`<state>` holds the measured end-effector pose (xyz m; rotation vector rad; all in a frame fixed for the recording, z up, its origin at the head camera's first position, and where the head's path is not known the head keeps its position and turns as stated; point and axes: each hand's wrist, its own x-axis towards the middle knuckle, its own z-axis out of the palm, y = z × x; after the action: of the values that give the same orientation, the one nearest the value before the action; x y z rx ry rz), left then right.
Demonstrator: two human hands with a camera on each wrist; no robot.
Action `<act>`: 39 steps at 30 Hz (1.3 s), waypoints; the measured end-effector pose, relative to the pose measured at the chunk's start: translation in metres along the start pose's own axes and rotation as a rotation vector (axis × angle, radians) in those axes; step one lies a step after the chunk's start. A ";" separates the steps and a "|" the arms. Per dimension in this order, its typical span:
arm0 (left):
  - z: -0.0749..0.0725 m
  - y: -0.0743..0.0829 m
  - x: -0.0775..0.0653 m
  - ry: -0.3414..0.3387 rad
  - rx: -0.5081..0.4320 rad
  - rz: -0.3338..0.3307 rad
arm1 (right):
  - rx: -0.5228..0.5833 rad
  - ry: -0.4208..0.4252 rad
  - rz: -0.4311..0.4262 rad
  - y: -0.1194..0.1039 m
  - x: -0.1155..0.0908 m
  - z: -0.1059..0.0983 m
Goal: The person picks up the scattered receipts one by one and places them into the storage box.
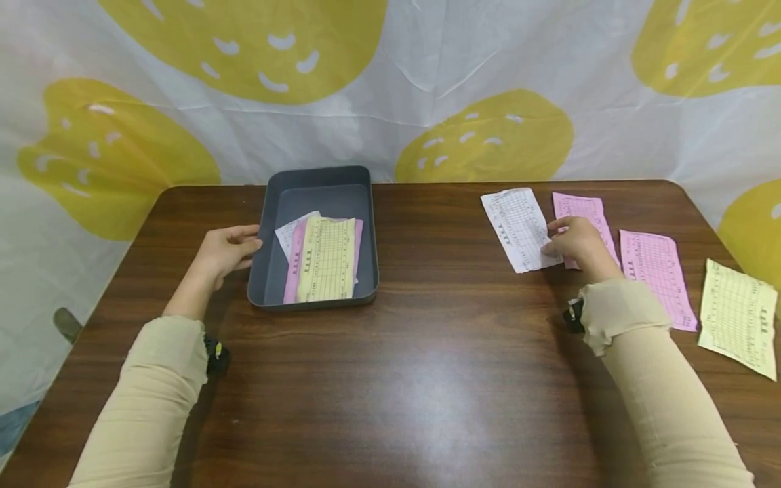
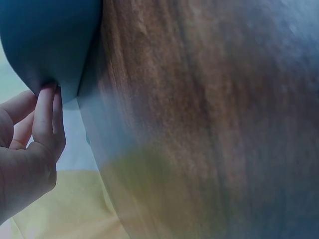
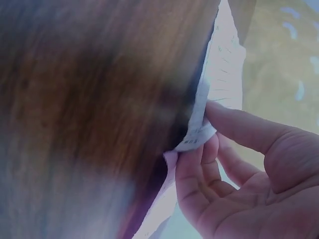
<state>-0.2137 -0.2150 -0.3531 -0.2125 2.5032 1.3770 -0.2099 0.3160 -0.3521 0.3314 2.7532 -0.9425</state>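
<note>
My right hand (image 1: 579,244) pinches the near right corner of a white printed slip (image 1: 515,227) between thumb and fingers. In the right wrist view that corner of the slip (image 3: 219,74) bends up between the fingertips. A pink slip (image 1: 587,210) lies partly under this hand. On the left, the fingers of my left hand (image 1: 226,254) touch the left side of a dark grey tray (image 1: 283,196). The left wrist view shows these fingertips against the outer wall of the tray (image 2: 55,45). Inside the tray, a yellow slip (image 1: 329,257) lies over pink and white slips.
Another pink slip (image 1: 659,271) and a yellow slip (image 1: 738,315) lie along the right side of the brown wooden table (image 1: 396,366). Behind the far edge hangs a white cloth (image 1: 366,135) with yellow patterns.
</note>
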 end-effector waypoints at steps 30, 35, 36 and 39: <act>0.003 -0.002 0.001 0.038 -0.042 0.013 | 0.703 -0.300 -0.041 -0.031 -0.008 -0.006; 0.004 -0.003 0.001 0.061 -0.074 0.025 | 0.821 -0.322 -0.042 -0.051 -0.015 0.001; 0.004 -0.002 0.001 0.068 -0.079 0.024 | 0.831 -0.323 -0.045 -0.056 -0.017 0.003; 0.005 -0.002 0.001 0.095 -0.086 0.022 | 0.836 -0.329 -0.066 -0.069 -0.022 0.009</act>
<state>-0.2132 -0.2114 -0.3574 -0.2738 2.5316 1.5186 -0.2070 0.2539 -0.3134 0.1787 1.9659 -1.9316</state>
